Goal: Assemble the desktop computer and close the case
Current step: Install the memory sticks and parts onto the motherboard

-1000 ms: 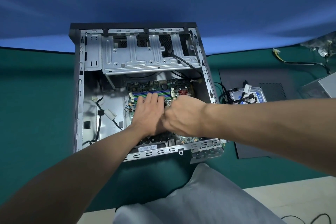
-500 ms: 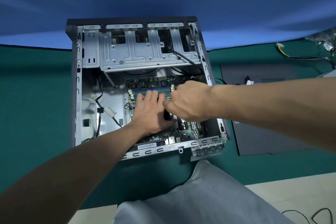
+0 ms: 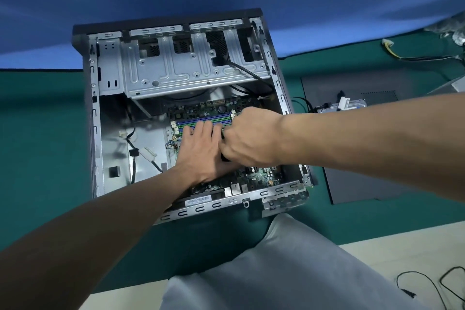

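Observation:
The open desktop case (image 3: 95,133) lies on its side on the green table, with the green motherboard (image 3: 261,173) inside. My left hand (image 3: 201,153) rests flat on the board, its fingers straight and reaching the blue and green memory slots (image 3: 203,119). Right beside it, my right hand (image 3: 251,138) curls round a dark tool (image 3: 224,156) with a metal tip. Most of the tool is hidden, and so is the spot under both hands.
A silver drive cage (image 3: 191,68) spans the case's far end. Loose cables with a white connector (image 3: 148,153) lie in its left bay. To the right lie the dark side panel (image 3: 352,184), a hard drive (image 3: 337,108) and yellow wires (image 3: 392,50). My grey-clad knee (image 3: 276,272) is near the table edge.
My right hand has moved a little farther into the case, toward the memory slots, staying against my left hand. The left hand has stayed flat on the board.

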`<state>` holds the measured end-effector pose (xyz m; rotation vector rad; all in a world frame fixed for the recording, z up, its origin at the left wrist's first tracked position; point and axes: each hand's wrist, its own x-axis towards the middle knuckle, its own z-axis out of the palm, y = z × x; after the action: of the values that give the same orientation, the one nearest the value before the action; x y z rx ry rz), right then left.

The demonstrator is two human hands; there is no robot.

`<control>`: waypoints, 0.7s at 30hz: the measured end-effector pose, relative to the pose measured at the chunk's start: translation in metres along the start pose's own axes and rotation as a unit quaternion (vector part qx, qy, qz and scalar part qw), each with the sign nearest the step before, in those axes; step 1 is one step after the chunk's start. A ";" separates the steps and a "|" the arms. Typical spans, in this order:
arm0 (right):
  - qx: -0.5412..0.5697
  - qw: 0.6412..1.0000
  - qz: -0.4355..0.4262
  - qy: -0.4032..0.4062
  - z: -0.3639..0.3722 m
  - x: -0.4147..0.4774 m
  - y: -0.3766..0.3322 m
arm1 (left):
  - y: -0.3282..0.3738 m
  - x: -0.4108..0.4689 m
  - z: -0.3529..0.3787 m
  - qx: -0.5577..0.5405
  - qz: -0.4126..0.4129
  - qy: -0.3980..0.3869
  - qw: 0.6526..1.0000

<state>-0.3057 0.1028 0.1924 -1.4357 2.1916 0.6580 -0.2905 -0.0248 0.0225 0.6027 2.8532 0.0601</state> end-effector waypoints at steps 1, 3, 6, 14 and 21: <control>0.005 1.000 -0.007 0.000 0.002 0.000 -0.001 | 0.000 0.001 0.001 0.008 0.000 -0.007 1.000; 0.115 0.991 0.067 -0.018 0.004 0.002 -0.004 | 0.000 0.001 0.001 0.011 0.001 -0.001 1.000; 0.319 0.915 0.238 -0.062 0.005 0.008 -0.005 | 0.002 0.002 0.000 0.014 -0.004 0.001 1.000; 0.058 0.994 0.066 -0.059 0.005 0.000 -0.004 | 0.001 0.001 -0.003 0.018 0.001 0.006 1.000; 0.262 0.944 0.201 -0.008 0.013 0.005 -0.004 | 0.002 0.002 -0.003 0.030 0.004 -0.001 1.000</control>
<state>-0.3022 0.1058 0.1783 -0.7208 2.4206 0.1715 -0.2924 -0.0223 0.0249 0.6270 2.8597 -0.0240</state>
